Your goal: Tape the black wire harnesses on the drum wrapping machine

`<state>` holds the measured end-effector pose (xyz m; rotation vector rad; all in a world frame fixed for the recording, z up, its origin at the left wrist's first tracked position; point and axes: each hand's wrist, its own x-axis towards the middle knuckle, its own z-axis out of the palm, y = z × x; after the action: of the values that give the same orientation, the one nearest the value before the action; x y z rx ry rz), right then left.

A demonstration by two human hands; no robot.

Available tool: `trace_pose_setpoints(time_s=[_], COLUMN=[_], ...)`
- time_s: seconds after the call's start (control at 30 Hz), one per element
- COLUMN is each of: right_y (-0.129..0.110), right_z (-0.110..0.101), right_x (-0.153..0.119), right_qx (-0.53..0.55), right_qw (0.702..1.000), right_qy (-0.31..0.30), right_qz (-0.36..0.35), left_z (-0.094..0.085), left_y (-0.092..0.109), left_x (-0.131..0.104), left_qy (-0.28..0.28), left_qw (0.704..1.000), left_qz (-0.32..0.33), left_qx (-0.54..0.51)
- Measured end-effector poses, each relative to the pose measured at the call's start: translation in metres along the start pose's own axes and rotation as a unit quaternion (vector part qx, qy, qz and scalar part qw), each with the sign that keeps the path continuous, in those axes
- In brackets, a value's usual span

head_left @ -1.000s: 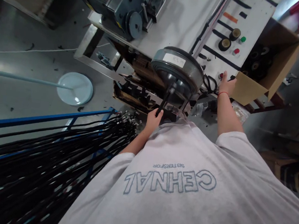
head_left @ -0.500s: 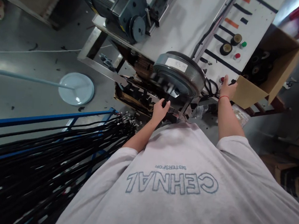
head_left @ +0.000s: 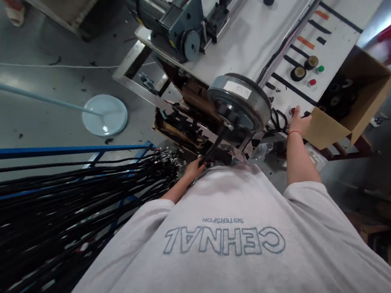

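Strand [head_left: 215, 143] spans drum [head_left: 257, 101] to left hand [head_left: 194, 168], fingers clamped on it | right hand [head_left: 299, 123] at red button [head_left: 292, 111], fingers apart

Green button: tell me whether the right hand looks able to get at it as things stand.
Likely yes: the right hand is at the near end of the panel and nothing covers the green button, though a red button sits beside it.

Of the hands [head_left: 195, 168], the left holds a black cable [head_left: 215, 144].
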<state>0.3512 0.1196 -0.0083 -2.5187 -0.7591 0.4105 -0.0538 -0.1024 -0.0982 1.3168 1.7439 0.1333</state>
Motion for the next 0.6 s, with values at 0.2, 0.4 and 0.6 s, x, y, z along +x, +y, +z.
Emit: trace_pose_setpoints(time_s=[0.2, 0.4, 0.6], right_y=[-0.001, 0.002, 0.003], right_z=[0.0, 0.004, 0.005], right_x=[0.0, 0.007, 0.01], right_qx=[-0.006, 0.009, 0.015], right_qw=[1.0, 1.0, 1.0], right_qy=[-0.012, 0.011, 0.013], right_qz=[-0.004, -0.001, 0.0], left_z=[-0.009, -0.024, -0.026], left_y=[-0.026, -0.014, 0.017], left_x=[-0.051, -0.085, -0.076], left_qy=[0.136, 0.24, 0.247], left_qw=[0.989, 0.965, 0.958], left_qz=[0.059, 0.088, 0.126], left_qx=[-0.012, -0.06, -0.074])
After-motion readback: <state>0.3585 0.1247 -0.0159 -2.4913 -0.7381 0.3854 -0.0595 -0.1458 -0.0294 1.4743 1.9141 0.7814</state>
